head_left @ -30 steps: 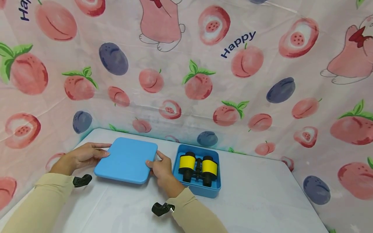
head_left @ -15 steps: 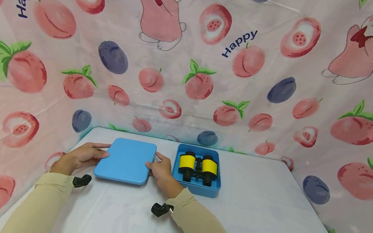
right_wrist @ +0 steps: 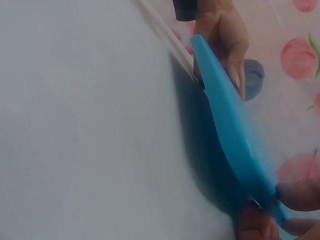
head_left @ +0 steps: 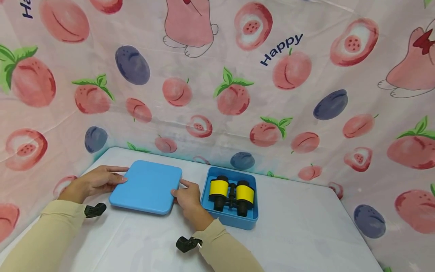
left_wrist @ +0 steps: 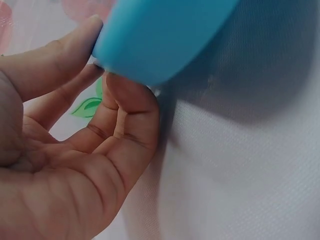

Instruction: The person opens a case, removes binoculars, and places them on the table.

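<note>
Evidently, your left hand (head_left: pixel 93 182) and right hand (head_left: pixel 188 197) pinched the blue lid (head_left: pixel 146 187) by opposite edges at the head frame's lower left, a lid-handling step whose next move likely needed level support.

White counter (head_left: pixel 306 223) with an open blue box (head_left: pixel 234 223) resting on it.
The counter is covered in white cloth (left_wrist: pixel 240 190), which shows a fine weave close up and a faint crease (head_left: pixel 110 241) at the front left in the head view. Its back edge slopes slightly down toward the right, and its back left corner is rounded. The box sits upright and flat near that back edge, open side up, corners rounded. Soft dark shadows (right_wrist: pixel 197 160) fall across the cloth in both wrist views.
</note>
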Available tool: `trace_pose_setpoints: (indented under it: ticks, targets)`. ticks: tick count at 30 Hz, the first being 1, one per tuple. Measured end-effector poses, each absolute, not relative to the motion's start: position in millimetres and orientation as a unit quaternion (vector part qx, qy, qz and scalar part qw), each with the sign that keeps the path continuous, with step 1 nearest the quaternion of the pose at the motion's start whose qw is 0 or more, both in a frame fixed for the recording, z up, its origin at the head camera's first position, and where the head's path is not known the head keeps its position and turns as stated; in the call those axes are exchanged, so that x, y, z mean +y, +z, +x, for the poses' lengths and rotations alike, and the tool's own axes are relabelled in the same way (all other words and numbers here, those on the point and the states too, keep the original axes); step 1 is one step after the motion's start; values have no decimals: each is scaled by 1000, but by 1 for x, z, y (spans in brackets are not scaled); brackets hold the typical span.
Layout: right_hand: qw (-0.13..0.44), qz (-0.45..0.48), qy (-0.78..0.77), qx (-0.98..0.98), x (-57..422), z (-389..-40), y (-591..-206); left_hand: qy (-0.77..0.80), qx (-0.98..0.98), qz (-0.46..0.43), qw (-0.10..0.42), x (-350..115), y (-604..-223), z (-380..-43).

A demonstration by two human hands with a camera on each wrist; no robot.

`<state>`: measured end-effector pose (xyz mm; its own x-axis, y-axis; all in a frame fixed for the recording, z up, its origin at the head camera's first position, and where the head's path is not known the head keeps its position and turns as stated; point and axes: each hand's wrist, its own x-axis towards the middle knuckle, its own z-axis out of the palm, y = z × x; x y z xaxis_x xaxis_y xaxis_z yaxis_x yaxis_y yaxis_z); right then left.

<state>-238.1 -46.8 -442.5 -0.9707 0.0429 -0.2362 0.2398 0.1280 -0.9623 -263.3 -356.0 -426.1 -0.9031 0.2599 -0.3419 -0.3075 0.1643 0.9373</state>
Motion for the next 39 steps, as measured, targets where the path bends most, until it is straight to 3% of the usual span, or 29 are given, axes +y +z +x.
trace_pose_setpoints:
  ticks: [10,20,25,39]
  targets:
    - [64,95,-628,770,-50,-238,-442,602,768,-14,218,-358,-425,-261]
    - [1,58,-557,828,-51,-235,-442,477,860,-41,177,-362,-419,-261]
    - [9,59,-608,792,-50,-234,-437,474,864,-63,161,-362,-412,-257]
    - [58,45,-722,688,-14,-229,-399,594,783,19,182,-316,-392,-249]
